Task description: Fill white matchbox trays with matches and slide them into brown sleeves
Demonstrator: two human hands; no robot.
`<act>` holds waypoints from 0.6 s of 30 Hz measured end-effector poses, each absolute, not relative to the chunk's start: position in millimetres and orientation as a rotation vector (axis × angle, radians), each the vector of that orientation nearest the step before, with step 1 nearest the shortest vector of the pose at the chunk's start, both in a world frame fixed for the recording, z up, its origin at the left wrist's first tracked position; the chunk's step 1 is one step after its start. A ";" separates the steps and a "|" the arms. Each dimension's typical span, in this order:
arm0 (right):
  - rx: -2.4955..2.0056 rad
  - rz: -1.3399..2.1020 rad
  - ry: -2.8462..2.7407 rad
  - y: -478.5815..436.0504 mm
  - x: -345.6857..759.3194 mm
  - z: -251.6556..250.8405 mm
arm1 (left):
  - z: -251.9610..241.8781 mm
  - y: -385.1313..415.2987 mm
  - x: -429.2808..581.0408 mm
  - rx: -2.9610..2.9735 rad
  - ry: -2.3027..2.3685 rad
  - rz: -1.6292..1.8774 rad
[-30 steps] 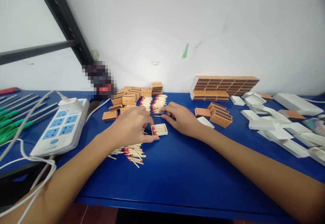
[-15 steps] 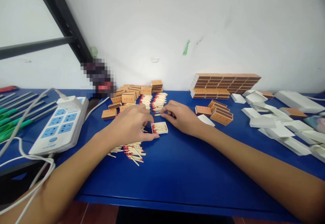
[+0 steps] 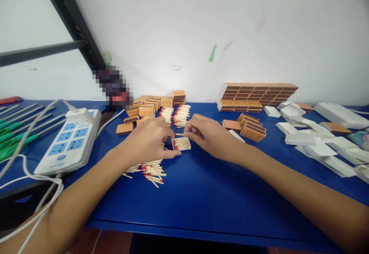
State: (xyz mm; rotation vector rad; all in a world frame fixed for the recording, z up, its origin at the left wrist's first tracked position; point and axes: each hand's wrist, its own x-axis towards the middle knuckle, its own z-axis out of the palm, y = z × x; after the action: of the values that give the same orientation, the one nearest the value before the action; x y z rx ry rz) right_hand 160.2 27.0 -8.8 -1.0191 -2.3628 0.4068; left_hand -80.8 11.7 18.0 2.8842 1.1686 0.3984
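Observation:
A small white matchbox tray [image 3: 189, 148] filled with red-tipped matches lies on the blue table. My left hand [image 3: 151, 138] grips its left end between thumb and fingers. Just above the tray's far edge, my right hand [image 3: 203, 135] pinches a single match [image 3: 179, 134], its red head pointing left. Behind the hands lie two heaps of loose matches [image 3: 181, 115]. Another pile of matches [image 3: 151, 171] spreads out in front of my left hand, partly hidden by it. Closed orange matchboxes [image 3: 146, 111] are jumbled behind my left hand.
Stacked matchboxes [image 3: 256, 92] stand against the wall, with several loose matchboxes [image 3: 252, 127] in front. Empty white trays [image 3: 317, 140] are scattered at the right. At the left are a power strip [image 3: 67, 142], white cables [image 3: 27, 173] and green-handled tools [image 3: 20, 131].
My right hand has drawn slightly toward me from the match heap, and a match now shows in its fingertips near the tray. The left hand stays on the tray.

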 end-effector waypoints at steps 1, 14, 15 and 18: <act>-1.012 0.430 -2.387 24.1 159.6 -8.3 | 17.9 11.8 -81.0 2.883 1.173 0.399; -1.086 0.456 -2.269 51.4 161.9 -24.8 | 15.3 11.6 -81.7 2.879 1.154 0.401; -1.077 0.459 -2.281 53.6 160.8 -26.7 | 15.3 11.4 -81.7 2.876 1.152 0.395; -1.053 0.465 -2.320 56.2 157.6 -32.9 | 15.4 10.9 -81.7 2.874 1.140 0.386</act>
State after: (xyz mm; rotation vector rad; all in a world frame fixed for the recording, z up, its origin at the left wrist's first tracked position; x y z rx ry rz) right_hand 157.6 56.2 -32.9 -1.0529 -2.3203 0.4647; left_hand -81.7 10.9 15.4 2.8736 1.1399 0.3864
